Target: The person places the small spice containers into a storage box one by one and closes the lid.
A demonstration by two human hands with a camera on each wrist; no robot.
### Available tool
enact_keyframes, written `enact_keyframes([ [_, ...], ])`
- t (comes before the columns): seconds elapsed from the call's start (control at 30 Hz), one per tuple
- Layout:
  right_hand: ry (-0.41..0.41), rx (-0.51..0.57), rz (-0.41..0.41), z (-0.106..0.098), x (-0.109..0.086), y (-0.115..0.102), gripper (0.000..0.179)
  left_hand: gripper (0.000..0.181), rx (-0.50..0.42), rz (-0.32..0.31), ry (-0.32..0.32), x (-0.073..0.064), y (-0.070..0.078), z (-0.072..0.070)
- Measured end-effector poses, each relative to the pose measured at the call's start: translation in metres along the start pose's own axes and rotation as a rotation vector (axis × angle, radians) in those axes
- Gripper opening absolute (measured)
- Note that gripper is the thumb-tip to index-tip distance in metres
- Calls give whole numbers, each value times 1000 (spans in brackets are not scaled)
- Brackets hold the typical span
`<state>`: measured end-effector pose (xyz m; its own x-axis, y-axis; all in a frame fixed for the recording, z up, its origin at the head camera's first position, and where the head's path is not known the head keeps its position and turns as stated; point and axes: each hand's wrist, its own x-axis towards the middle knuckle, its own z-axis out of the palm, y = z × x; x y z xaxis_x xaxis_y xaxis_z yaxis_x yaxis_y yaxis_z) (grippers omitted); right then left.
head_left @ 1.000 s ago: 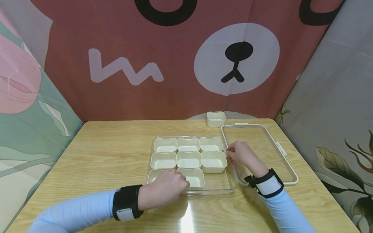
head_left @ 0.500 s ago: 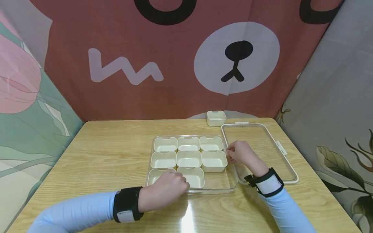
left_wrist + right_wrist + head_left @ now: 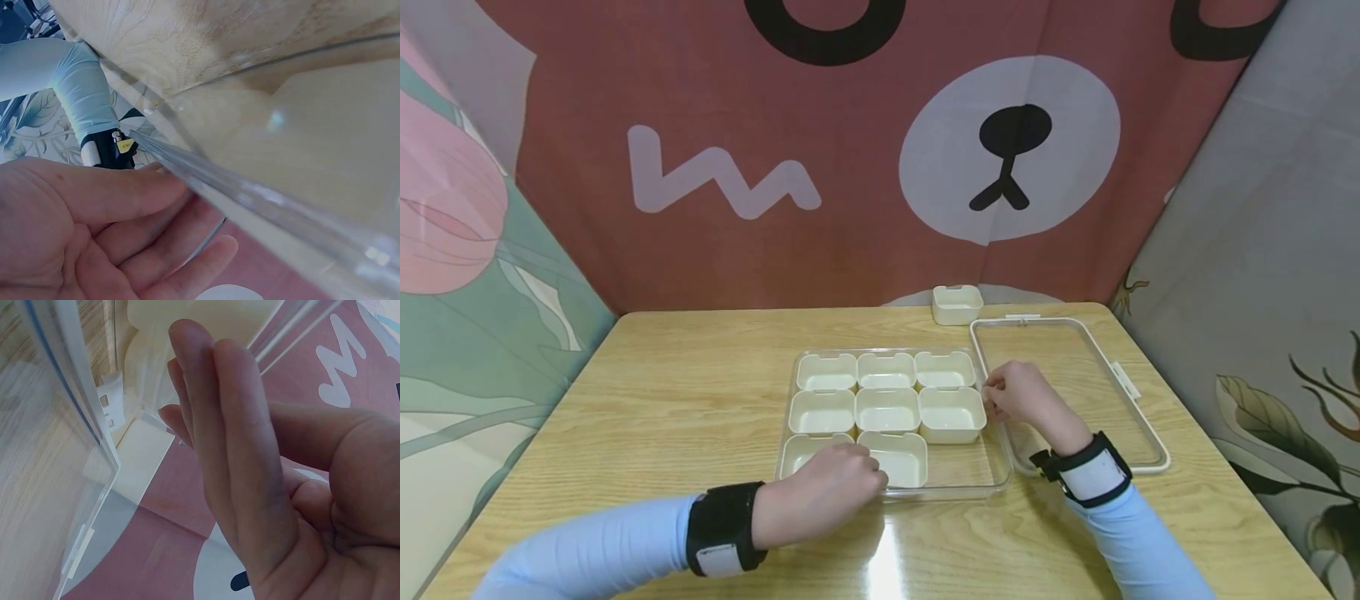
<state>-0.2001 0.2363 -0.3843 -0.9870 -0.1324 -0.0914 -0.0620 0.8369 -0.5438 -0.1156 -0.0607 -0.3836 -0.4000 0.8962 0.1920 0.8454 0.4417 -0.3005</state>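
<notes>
A clear tray (image 3: 958, 493) holds rows of small cream bins. My left hand (image 3: 823, 492) is over its front edge at the front middle bin (image 3: 904, 462), fingers curled down. In the left wrist view, my left hand (image 3: 119, 219) has its thumb and fingertips at the rim, pinching the bin's edge; the tips are partly hidden. My right hand (image 3: 1026, 400) is at the tray's right side, beside the middle-row right bin (image 3: 952, 417). In the right wrist view, my right hand (image 3: 244, 462) has fairly straight fingers close to a cream bin (image 3: 231, 319); contact is unclear.
A lone cream bin (image 3: 957, 307) stands at the table's back edge. Right of the tray, a clear lid (image 3: 1138, 425) with a white rim lies flat, its left edge by the tray. The wooden table (image 3: 685, 400) meets printed curtains (image 3: 722, 258) behind and at both sides.
</notes>
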Motion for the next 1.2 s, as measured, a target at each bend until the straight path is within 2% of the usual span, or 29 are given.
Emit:
enact_keyframes([
  [0.4,-5,9,1,-1,0,2,16,18,-22,32,-54,2,-3,-1],
  [0.67,-15,12,9,0,0,1,16,25,-51,56,-127,2,-7,-7],
  [1.03,-6,6,-11,0,1,1,15,22,-8,78,-146,4,-6,-10],
  [1.2,-10,20,-7,-1,0,1,15,19,-27,73,-150,3,-5,-10],
])
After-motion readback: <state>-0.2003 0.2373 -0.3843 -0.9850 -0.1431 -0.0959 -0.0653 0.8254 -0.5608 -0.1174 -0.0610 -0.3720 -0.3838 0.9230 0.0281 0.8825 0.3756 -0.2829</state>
